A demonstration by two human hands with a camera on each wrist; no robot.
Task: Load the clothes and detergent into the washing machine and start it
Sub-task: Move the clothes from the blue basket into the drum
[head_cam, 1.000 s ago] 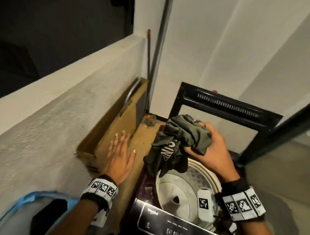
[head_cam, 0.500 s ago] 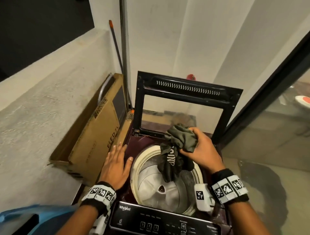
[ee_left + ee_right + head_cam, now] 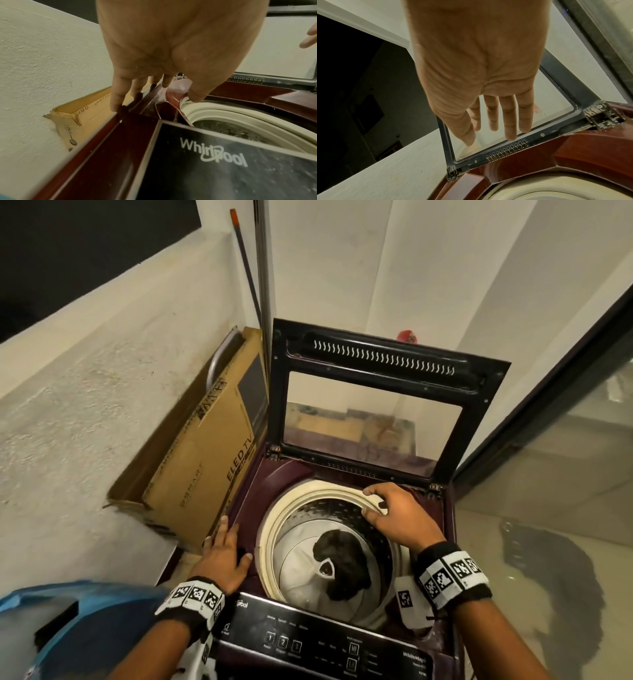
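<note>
The maroon top-loading washing machine (image 3: 253,491) stands with its glass lid (image 3: 383,357) raised upright. A dark bunched garment (image 3: 346,559) lies at the bottom of the steel drum, inside the cream rim (image 3: 274,529). My right hand (image 3: 380,503) hovers empty over the rim's far right side, its fingers relaxed; in the right wrist view the hand (image 3: 493,134) is spread in front of the lid (image 3: 547,132). My left hand (image 3: 233,539) rests flat on the machine's left top edge, with its fingertips (image 3: 118,106) touching that edge. The black control panel (image 3: 325,642) is nearest me. No detergent is in view.
A cardboard TV box (image 3: 205,460) leans between the machine and the rough low wall (image 3: 85,422) on the left. A blue bag (image 3: 96,621) holding something dark sits at lower left. Poles (image 3: 262,268) stand in the corner. A dark-framed glass door (image 3: 548,422) borders the right.
My right hand let go of the dark garment, which dropped into the drum. My left hand shifted from the cardboard box onto the machine's left edge. The view tilted down.
</note>
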